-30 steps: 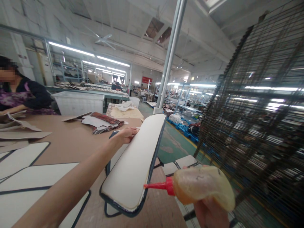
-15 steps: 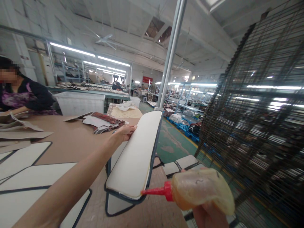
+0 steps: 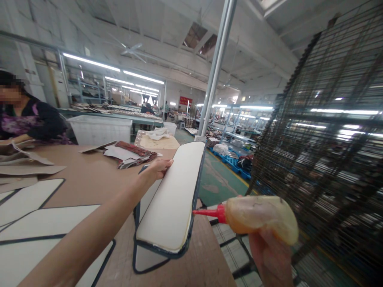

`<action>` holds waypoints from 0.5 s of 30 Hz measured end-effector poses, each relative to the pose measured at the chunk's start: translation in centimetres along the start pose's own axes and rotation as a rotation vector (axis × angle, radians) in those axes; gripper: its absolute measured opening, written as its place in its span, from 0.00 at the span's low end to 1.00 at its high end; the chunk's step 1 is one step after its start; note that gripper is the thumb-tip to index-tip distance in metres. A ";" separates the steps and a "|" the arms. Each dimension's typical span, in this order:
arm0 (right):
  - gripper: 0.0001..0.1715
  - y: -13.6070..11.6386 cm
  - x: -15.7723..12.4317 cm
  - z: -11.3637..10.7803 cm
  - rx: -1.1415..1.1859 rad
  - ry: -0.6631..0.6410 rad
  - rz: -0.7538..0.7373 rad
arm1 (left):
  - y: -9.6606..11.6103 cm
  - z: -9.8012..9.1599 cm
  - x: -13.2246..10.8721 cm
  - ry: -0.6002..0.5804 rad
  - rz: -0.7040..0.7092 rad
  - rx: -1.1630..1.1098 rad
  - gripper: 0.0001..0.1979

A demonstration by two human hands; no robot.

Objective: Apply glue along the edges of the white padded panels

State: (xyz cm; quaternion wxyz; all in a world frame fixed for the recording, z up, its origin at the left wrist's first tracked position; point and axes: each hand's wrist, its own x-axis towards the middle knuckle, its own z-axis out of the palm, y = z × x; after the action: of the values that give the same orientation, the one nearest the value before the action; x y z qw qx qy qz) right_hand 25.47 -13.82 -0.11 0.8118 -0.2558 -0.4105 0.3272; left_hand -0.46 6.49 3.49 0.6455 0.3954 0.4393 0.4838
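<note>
Right grip [image 3: 269, 248] around amber bottle [image 3: 260, 213], left grip [image 3: 160, 168] on white panel [image 3: 173, 197].

A grey metal post [image 3: 216, 67] rises at a slant, with a white box [image 3: 199, 138] at its lower end. Right of the post stands a tall wire rack [image 3: 302, 131]; between post and rack, blue plastic pallets [image 3: 231, 162] sit on the green floor [image 3: 220, 181]. Left of the post are a distant red banner [image 3: 186, 100], a crumpled white cloth [image 3: 158, 133], a ceiling fan [image 3: 131, 48], a white plastic tub [image 3: 101, 129] and, farthest from it, a dark-sleeved co-worker [image 3: 48, 115].
</note>
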 end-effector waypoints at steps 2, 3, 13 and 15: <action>0.38 0.4 -0.7 -0.8 -0.016 -0.053 0.039 | 0.0 -0.2 0.1 0.001 0.002 -0.009 0.10; 0.39 0.5 -1.3 -1.1 -0.019 -0.066 0.075 | 0.0 -0.3 0.2 0.003 0.005 -0.013 0.10; 0.26 0.3 2.7 1.8 0.087 0.092 -0.017 | -0.5 1.2 -1.7 -0.021 0.112 0.023 0.13; 0.24 0.7 4.8 2.7 0.074 0.079 -0.070 | -1.1 2.3 -2.5 -0.081 0.098 0.050 0.14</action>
State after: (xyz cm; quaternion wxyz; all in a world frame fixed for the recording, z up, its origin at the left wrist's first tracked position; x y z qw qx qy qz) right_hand 25.12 -9.43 3.26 0.8473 -0.2236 -0.3744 0.3032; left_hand 1.71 3.64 3.59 0.6283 0.4517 0.4049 0.4870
